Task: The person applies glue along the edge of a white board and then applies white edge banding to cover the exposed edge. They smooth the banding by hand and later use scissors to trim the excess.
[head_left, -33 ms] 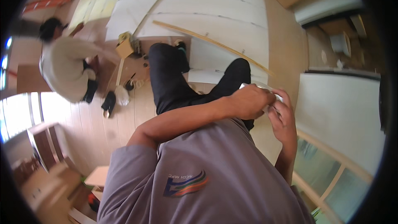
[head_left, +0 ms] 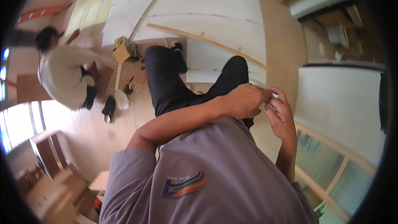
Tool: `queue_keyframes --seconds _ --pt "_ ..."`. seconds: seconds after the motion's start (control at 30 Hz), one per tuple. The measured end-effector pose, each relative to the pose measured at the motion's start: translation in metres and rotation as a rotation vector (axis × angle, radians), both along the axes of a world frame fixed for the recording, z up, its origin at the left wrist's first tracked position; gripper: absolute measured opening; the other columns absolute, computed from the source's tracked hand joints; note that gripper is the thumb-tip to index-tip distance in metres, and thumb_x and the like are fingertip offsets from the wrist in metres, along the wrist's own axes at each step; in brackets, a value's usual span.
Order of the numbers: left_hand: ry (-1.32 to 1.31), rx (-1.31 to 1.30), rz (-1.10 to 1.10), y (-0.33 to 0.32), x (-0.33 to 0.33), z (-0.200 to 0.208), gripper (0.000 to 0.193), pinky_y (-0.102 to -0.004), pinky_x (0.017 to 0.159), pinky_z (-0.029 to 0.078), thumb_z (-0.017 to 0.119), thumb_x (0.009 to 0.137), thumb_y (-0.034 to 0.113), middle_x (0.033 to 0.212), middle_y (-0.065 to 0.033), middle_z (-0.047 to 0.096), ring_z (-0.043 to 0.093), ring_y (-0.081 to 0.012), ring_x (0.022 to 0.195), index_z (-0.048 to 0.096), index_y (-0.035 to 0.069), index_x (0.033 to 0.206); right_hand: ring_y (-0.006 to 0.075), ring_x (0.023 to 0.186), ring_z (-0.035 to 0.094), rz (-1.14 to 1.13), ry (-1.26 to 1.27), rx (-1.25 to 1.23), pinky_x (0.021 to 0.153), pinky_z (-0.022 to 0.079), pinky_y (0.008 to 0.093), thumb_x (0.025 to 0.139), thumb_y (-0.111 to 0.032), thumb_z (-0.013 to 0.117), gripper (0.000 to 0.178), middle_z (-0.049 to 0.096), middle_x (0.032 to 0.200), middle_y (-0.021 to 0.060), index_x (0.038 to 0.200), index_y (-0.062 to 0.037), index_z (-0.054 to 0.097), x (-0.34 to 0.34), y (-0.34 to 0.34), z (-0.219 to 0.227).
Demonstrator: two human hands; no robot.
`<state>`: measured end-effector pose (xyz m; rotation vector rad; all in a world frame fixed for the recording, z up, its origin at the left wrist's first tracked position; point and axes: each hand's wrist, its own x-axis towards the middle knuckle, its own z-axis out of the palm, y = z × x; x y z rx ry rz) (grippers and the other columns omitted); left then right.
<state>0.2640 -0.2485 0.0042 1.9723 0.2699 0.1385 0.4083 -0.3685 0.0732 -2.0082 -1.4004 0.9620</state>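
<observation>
My left forearm crosses my body, and my left hand (head_left: pixel 248 100) is closed beside my right knee. What its curled fingers hold is mostly hidden. Facing it, my right hand (head_left: pixel 282 114) pinches a small white piece (head_left: pixel 275 95) between its fingertips. The fingertips of both hands nearly meet around this piece. A thin pale strip (head_left: pixel 258 82) curves just beyond the knuckles, too faint to name.
White marked panels (head_left: pixel 224 6) lie ahead, with a long wooden strip (head_left: pixel 203 38) across them. At left, a person (head_left: pixel 64 72) crouches near a yellow tool (head_left: pixel 121 49). A white surface (head_left: pixel 331 108) and a glass-paned wooden frame (head_left: pixel 319 157) stand at right.
The view has shifted slightly. Less white shows around my left hand, and both hands stay close together. At left, the person's head and raised hand sit a little lower in the picture.
</observation>
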Motion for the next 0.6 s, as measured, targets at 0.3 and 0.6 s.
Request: queue_keyframes --seconds 0.3,0.6 --pt "-0.059 -0.079 -0.102 0.008 -0.021 -0.007 0.054 -0.0450 0.083 0.050 0.064 0.072 0.003 0.094 -0.0196 0.069 0.067 -0.0402 0.090 0.050 0.001 0.124 0.0087 0.086 0.053 0.048 0.607 -0.277 0.078 0.046 0.0290 0.097 -0.016 0.055 0.026 0.062 0.093 0.0014 0.110 0.0025 0.067 0.027 -0.017 -0.050" --pt "-0.002 -0.262 0.036 0.014 -0.029 -0.030 0.056 -0.0366 0.069 0.049 0.064 0.070 0.000 0.079 -0.0098 0.066 0.067 -0.0260 0.076 0.051 0.005 0.124 0.0063 0.074 0.045 0.167 0.641 -0.274 0.064 0.038 0.0280 0.102 -0.022 0.049 0.026 0.050 0.079 -0.0038 0.088 -0.0029 0.058 0.026 -0.004 -0.067"
